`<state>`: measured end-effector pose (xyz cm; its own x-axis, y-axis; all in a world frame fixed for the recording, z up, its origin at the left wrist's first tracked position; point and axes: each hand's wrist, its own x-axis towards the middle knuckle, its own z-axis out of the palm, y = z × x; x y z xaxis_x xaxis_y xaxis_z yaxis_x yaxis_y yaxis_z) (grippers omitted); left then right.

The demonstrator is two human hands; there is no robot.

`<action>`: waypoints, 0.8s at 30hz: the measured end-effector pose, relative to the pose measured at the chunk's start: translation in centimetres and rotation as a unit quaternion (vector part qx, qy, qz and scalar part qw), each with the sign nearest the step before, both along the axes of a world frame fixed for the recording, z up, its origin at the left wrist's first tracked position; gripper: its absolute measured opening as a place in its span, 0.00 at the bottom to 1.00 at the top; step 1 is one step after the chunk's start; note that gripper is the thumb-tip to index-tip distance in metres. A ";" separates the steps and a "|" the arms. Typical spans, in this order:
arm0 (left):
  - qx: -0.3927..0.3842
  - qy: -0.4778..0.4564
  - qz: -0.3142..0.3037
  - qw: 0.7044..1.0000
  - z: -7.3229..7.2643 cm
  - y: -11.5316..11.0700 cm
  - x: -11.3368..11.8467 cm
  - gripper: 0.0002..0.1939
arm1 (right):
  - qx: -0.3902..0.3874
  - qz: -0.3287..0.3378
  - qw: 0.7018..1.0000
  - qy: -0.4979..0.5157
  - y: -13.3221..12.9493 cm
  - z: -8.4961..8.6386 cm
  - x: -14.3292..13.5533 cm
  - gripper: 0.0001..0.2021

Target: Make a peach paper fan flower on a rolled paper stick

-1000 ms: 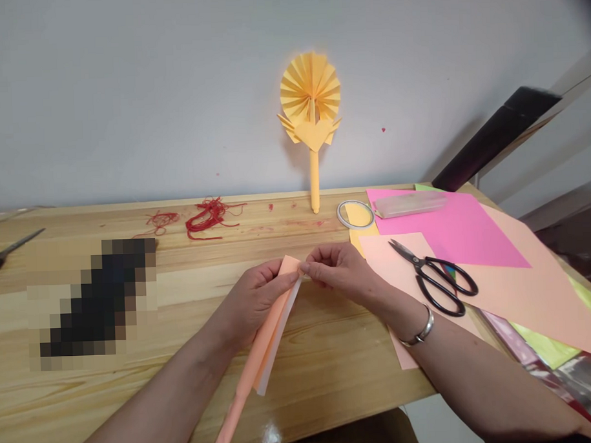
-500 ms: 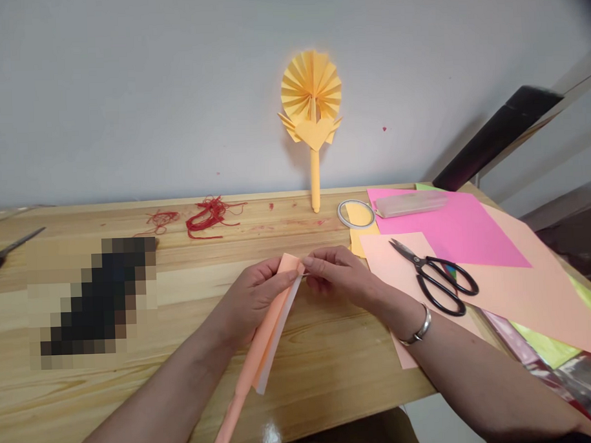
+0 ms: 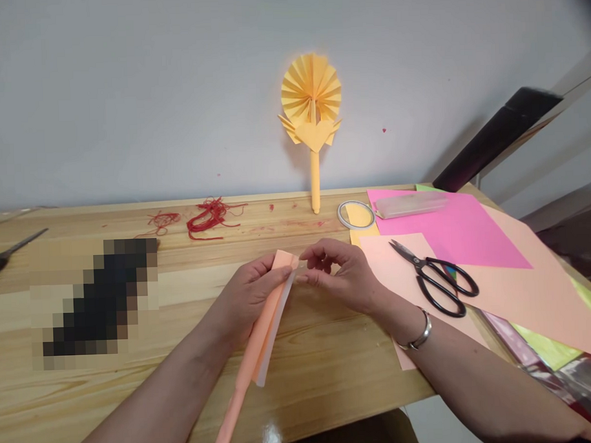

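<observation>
My left hand is closed around a roll of peach paper, its thumb pressing near the top end. A loose flap of the sheet stands out from the roll, with a whitish strip along its edge that looks like double-sided tape. Beside the strip's upper corner is my right hand. Its thumb and index finger are apart there, and the other fingers are curled. A small pale bit shows near these fingertips, too small to name.
A yellow pleated paper fan leans on the wall. Red thread, a tape roll and black-handled scissors lie around, with pink paper at right. Another pair of scissors and a blurred dark object are at left.
My right thumb and index finger have parted from their pinch at the paper's corner. The top of the roll has shifted slightly left in my left hand.
</observation>
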<state>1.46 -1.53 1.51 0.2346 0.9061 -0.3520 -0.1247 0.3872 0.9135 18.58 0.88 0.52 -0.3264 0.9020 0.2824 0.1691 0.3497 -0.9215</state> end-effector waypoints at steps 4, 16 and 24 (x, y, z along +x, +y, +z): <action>0.007 0.016 0.005 1.000 0.0 0.1 -0.1 0.08 | 0.034 -0.004 0.999 0.005 0.1 -0.4 -0.2 0.08; 0.019 0.010 -0.004 1.000 0.1 0.1 -0.1 0.07 | 0.124 -0.006 0.992 -0.033 -0.3 -0.5 -0.4 0.02; 0.015 0.006 0.051 0.999 -0.5 1.0 -1.2 0.09 | 0.201 0.067 0.976 -0.060 -0.9 0.0 -0.3 0.04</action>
